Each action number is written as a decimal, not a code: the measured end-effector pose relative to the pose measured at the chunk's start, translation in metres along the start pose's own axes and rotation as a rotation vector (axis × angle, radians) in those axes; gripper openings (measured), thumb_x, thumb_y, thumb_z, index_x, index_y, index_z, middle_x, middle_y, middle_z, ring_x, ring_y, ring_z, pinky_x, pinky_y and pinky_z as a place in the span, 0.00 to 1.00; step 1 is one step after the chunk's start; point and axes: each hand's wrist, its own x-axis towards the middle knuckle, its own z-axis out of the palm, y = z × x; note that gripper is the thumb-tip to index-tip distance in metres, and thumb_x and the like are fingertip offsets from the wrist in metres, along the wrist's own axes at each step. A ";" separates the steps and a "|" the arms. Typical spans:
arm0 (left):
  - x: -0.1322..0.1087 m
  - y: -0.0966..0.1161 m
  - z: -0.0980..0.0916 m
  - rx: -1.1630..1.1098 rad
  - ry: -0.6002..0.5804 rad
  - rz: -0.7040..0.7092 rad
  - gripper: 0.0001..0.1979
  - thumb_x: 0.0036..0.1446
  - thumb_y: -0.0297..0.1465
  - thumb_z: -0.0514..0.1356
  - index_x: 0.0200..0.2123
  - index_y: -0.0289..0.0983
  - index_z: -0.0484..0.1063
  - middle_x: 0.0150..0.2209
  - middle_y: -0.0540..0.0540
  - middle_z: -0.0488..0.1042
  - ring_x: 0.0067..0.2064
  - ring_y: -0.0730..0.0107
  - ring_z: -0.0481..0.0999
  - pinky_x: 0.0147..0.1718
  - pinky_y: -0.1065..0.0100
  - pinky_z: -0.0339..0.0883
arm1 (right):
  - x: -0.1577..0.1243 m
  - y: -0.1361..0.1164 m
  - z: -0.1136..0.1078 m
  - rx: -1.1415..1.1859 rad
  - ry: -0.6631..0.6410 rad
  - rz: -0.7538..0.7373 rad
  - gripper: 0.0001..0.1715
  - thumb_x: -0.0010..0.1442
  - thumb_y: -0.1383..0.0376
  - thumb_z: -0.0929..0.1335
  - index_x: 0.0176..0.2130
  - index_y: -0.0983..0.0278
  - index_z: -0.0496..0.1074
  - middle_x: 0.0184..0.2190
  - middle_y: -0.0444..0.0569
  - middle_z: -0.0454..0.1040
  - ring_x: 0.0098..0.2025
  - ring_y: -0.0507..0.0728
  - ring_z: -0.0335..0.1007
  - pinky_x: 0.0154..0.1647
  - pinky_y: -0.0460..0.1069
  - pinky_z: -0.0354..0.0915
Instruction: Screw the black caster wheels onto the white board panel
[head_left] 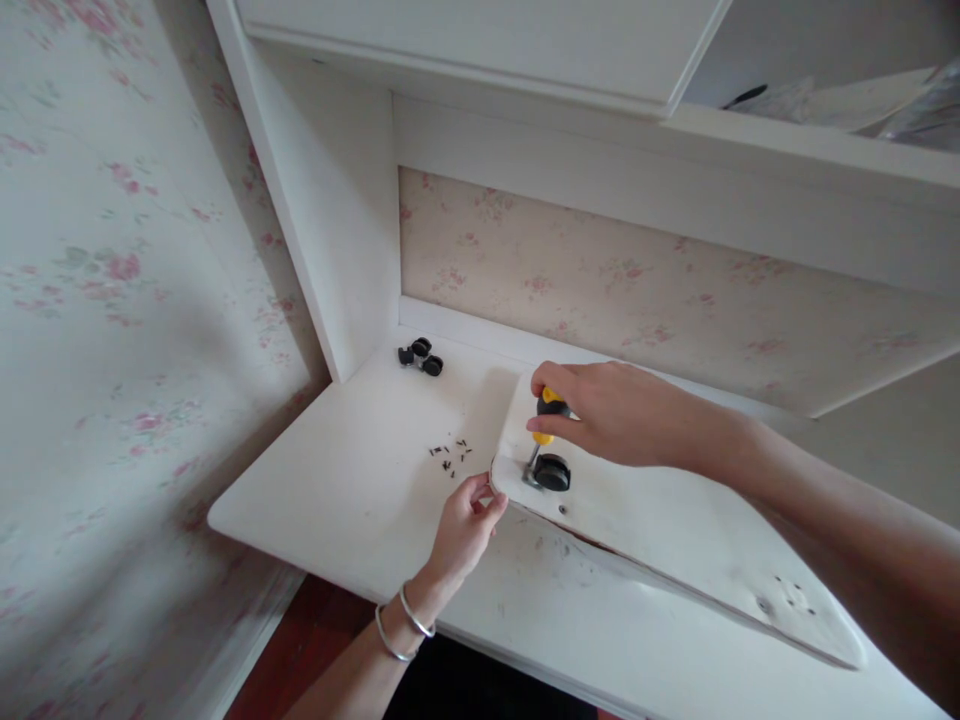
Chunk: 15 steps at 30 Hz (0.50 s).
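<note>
My right hand [600, 410] is wrapped round a screwdriver [545, 436] with a yellow and black handle. Its shaft points down at the metal plate of a black caster [553, 472], which sits near the left end of a white board [660, 530]. With fingers and thumb, my left hand [466, 520] pinches the board's left corner. Screw holes show at the board's far right end, where no caster sits. The screwdriver's tip meets the caster plate, but the screw under it is too small to make out.
Several small dark screws [448, 465] lie scattered on the white desk [337, 480], left of the board. Farther back are loose black casters [421, 355]. A side panel [330, 200] rises at the left, and an overhead cabinet [480, 40] hangs above. Floral wallpaper covers the wall.
</note>
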 end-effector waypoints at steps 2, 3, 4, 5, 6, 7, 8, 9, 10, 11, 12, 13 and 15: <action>0.000 -0.001 -0.001 0.008 -0.016 0.004 0.23 0.56 0.44 0.65 0.50 0.36 0.75 0.42 0.42 0.80 0.24 0.76 0.66 0.23 0.71 0.62 | 0.002 -0.005 0.005 -0.182 0.049 0.044 0.22 0.70 0.50 0.56 0.44 0.64 0.68 0.35 0.55 0.79 0.32 0.63 0.76 0.27 0.52 0.55; 0.000 -0.001 -0.001 0.010 -0.025 0.007 0.23 0.56 0.44 0.64 0.50 0.36 0.75 0.42 0.42 0.80 0.24 0.76 0.66 0.23 0.71 0.62 | 0.002 -0.007 0.008 -0.264 0.066 0.081 0.24 0.71 0.51 0.54 0.43 0.65 0.68 0.31 0.56 0.78 0.31 0.64 0.76 0.25 0.51 0.54; 0.001 -0.002 -0.002 0.011 -0.032 0.012 0.23 0.57 0.44 0.64 0.50 0.36 0.75 0.42 0.42 0.80 0.25 0.76 0.66 0.23 0.71 0.62 | 0.003 -0.008 0.010 -0.328 0.082 0.128 0.26 0.71 0.52 0.52 0.43 0.66 0.69 0.28 0.57 0.77 0.30 0.66 0.76 0.24 0.51 0.52; 0.001 -0.003 -0.002 0.013 -0.038 0.017 0.23 0.57 0.44 0.64 0.50 0.36 0.74 0.41 0.42 0.80 0.25 0.75 0.66 0.23 0.71 0.62 | 0.003 -0.009 0.012 -0.370 0.099 0.176 0.29 0.71 0.52 0.51 0.42 0.66 0.69 0.26 0.57 0.76 0.29 0.67 0.76 0.23 0.51 0.52; 0.001 -0.003 -0.002 0.014 -0.041 0.021 0.23 0.58 0.44 0.63 0.51 0.36 0.74 0.42 0.42 0.79 0.25 0.75 0.66 0.24 0.71 0.62 | 0.003 -0.009 0.013 -0.389 0.116 0.223 0.32 0.71 0.50 0.50 0.41 0.67 0.70 0.24 0.58 0.75 0.29 0.68 0.76 0.23 0.51 0.52; 0.001 -0.004 -0.002 0.015 -0.042 0.023 0.23 0.58 0.44 0.63 0.51 0.35 0.74 0.42 0.42 0.79 0.25 0.75 0.66 0.24 0.71 0.62 | 0.002 -0.008 0.013 -0.385 0.130 0.265 0.34 0.70 0.48 0.49 0.41 0.66 0.70 0.24 0.58 0.75 0.29 0.69 0.76 0.24 0.52 0.54; 0.001 -0.003 -0.002 0.016 -0.042 0.025 0.23 0.58 0.44 0.63 0.51 0.35 0.74 0.42 0.42 0.79 0.25 0.76 0.65 0.24 0.71 0.62 | 0.001 -0.007 0.013 -0.354 0.139 0.288 0.35 0.69 0.45 0.49 0.42 0.66 0.70 0.26 0.59 0.76 0.30 0.69 0.76 0.25 0.53 0.56; 0.001 -0.003 -0.002 0.014 -0.041 0.025 0.23 0.58 0.44 0.63 0.51 0.35 0.74 0.42 0.42 0.79 0.25 0.76 0.65 0.24 0.71 0.62 | -0.001 -0.005 0.012 -0.294 0.138 0.280 0.35 0.69 0.44 0.50 0.44 0.65 0.70 0.31 0.59 0.78 0.31 0.68 0.76 0.26 0.53 0.58; 0.001 -0.002 -0.002 0.011 -0.040 0.024 0.23 0.58 0.44 0.63 0.50 0.35 0.74 0.42 0.42 0.79 0.25 0.76 0.65 0.24 0.71 0.62 | -0.003 -0.002 0.010 -0.200 0.116 0.234 0.34 0.69 0.44 0.51 0.48 0.64 0.69 0.38 0.60 0.79 0.32 0.66 0.77 0.28 0.54 0.60; 0.001 -0.001 -0.002 0.007 -0.039 0.022 0.23 0.58 0.44 0.64 0.50 0.35 0.74 0.42 0.42 0.79 0.25 0.76 0.65 0.23 0.71 0.62 | -0.005 0.000 0.008 -0.084 0.078 0.164 0.31 0.69 0.45 0.52 0.53 0.62 0.66 0.48 0.59 0.77 0.34 0.64 0.77 0.31 0.54 0.62; 0.000 0.000 -0.002 0.002 -0.037 0.019 0.23 0.57 0.44 0.64 0.50 0.35 0.75 0.42 0.42 0.79 0.25 0.76 0.65 0.23 0.71 0.62 | -0.007 0.003 0.006 0.039 0.032 0.087 0.28 0.70 0.48 0.53 0.57 0.59 0.63 0.56 0.57 0.73 0.35 0.61 0.77 0.33 0.54 0.64; 0.000 0.001 -0.001 -0.003 -0.037 0.016 0.23 0.57 0.45 0.64 0.50 0.36 0.75 0.42 0.42 0.80 0.25 0.76 0.65 0.24 0.71 0.62 | -0.008 0.006 0.004 0.145 -0.016 0.018 0.25 0.71 0.50 0.53 0.60 0.57 0.60 0.61 0.55 0.68 0.37 0.59 0.77 0.36 0.53 0.65; 0.000 0.001 -0.001 -0.010 -0.032 0.013 0.23 0.56 0.45 0.64 0.49 0.36 0.75 0.43 0.42 0.80 0.25 0.76 0.66 0.24 0.71 0.63 | -0.011 0.009 0.001 0.248 -0.077 -0.042 0.23 0.71 0.54 0.55 0.61 0.55 0.58 0.62 0.53 0.67 0.42 0.58 0.76 0.38 0.52 0.65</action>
